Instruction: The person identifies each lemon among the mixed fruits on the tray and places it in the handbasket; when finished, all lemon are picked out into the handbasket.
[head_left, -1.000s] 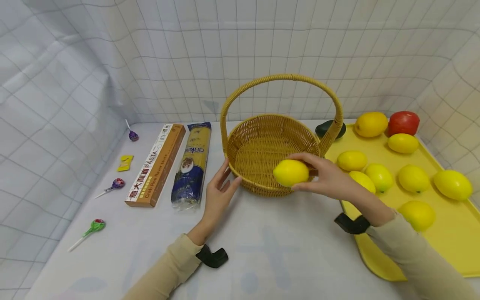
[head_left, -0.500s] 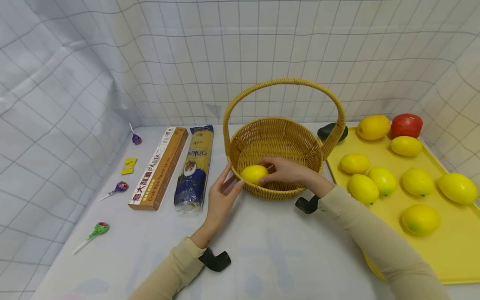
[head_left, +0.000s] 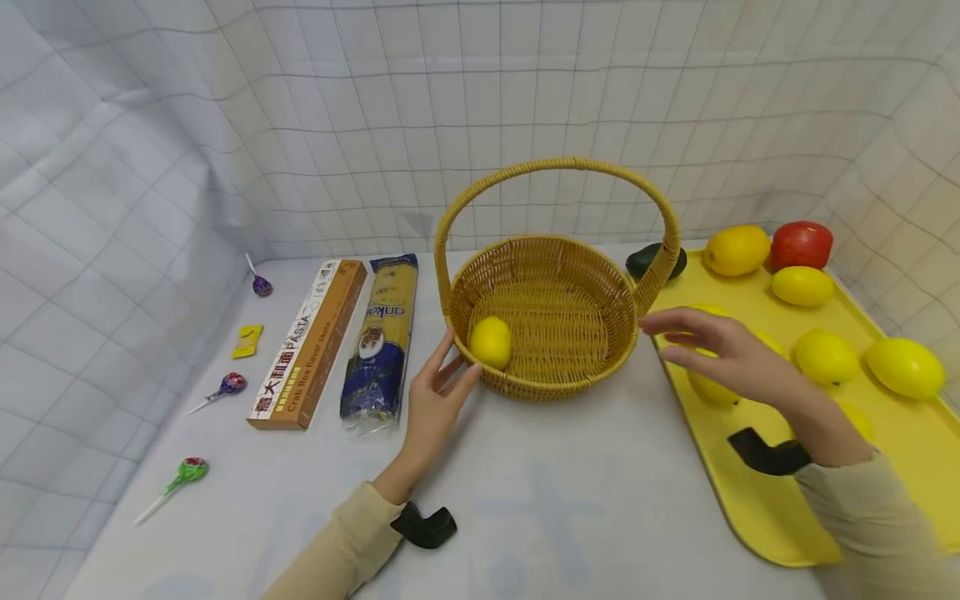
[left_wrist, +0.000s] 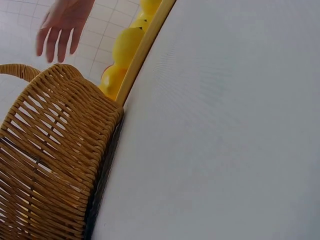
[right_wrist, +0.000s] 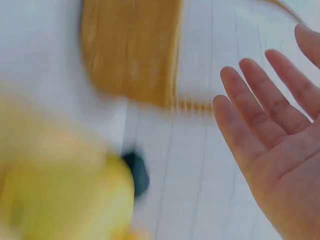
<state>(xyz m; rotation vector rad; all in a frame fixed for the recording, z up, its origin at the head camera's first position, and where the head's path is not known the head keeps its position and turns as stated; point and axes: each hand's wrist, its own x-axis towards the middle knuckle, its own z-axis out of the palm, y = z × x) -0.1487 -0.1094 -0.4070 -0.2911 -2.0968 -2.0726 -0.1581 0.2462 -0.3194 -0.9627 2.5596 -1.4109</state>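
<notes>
A wicker basket (head_left: 558,329) with a tall arched handle stands mid-table in the head view. Inside it, against the near-left wall, lies a single lemon (head_left: 491,342). My left hand (head_left: 431,414) touches the basket's left front rim with its fingers and thumb spread. In the left wrist view the basket (left_wrist: 55,145) fills the left side; that hand's fingers are out of sight there. Over the left edge of the yellow tray (head_left: 757,508), my right hand (head_left: 738,358) holds nothing, fingers extended. Its palm and separated fingers show in the right wrist view, beside a blurred basket (right_wrist: 132,55).
Several lemons (head_left: 827,357) and a red fruit (head_left: 801,246) lie on the tray. A dark green avocado-like fruit (head_left: 656,262) sits behind the basket's right side. Leftward are a blue-yellow pasta packet (head_left: 381,337), a pasta box (head_left: 309,346), a yellow sweet (head_left: 247,341) and lollipops (head_left: 192,469).
My right hand carried the lemon into the basket, let go of it at the left front, and withdrew rightward over the tray. My left hand has stayed at the basket's rim.
</notes>
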